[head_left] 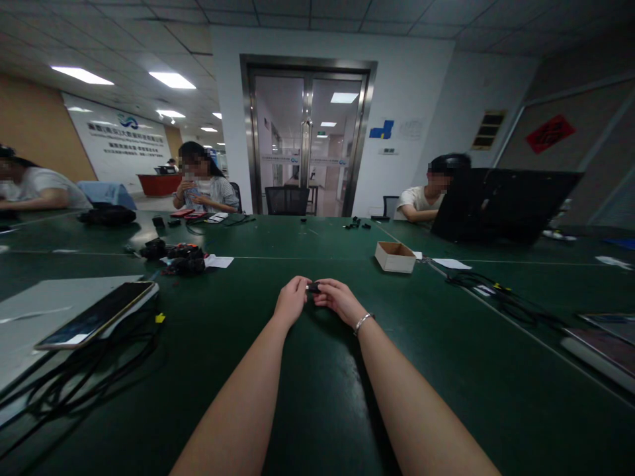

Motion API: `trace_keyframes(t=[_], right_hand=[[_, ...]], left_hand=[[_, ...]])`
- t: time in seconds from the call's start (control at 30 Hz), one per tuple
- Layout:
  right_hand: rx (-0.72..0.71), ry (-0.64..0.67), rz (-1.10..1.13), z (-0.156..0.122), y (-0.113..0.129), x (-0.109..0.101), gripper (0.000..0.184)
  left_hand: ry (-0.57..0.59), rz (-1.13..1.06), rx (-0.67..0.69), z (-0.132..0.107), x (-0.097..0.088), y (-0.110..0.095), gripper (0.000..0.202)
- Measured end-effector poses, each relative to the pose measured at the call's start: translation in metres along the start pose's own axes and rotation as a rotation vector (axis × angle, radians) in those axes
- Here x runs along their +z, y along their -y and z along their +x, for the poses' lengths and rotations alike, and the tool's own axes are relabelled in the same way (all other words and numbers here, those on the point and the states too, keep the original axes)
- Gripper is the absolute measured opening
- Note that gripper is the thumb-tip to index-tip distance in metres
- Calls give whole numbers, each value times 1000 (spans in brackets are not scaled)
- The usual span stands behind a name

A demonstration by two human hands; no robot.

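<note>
Between my two hands, a little above the green table, is a small black stick-shaped object [313,287], with a pale end toward the left that looks like a USB stick's plug. My left hand [292,301] pinches at that pale end, fingertips together. On the black end, the thumb and fingers of my right hand [341,301] are closed. The fingertips cover part of the object, so its exact kind is hard to make out. A silver bracelet [364,323] circles my right wrist.
An open box [395,259] stands ahead to the right. Leftward lie a phone [99,316], black cables [94,377] and dark gear [183,258]. More cables [506,301] lie right, near a large monitor [501,205]. Several people sit across the green table [317,396].
</note>
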State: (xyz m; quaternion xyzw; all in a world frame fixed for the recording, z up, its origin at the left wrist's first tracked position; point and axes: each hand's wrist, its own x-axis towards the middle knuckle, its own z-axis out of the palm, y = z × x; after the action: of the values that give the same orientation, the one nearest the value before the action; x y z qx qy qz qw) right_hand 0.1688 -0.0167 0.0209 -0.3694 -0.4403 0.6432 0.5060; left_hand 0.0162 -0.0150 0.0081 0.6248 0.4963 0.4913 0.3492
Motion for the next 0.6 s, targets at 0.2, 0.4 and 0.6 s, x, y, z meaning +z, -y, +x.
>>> trace_keyframes(t=[0.2, 0.4, 0.6], right_hand=[[1, -6, -5, 0, 0, -1, 9], [-2, -1, -16, -1, 1, 0, 9], [1, 20, -40, 0, 0, -1, 11]], left_hand=[[42, -44, -93, -3, -2, -6, 30], [13, -41, -85, -1, -1, -3, 29], [-9, 6, -44, 1, -1, 1, 30]])
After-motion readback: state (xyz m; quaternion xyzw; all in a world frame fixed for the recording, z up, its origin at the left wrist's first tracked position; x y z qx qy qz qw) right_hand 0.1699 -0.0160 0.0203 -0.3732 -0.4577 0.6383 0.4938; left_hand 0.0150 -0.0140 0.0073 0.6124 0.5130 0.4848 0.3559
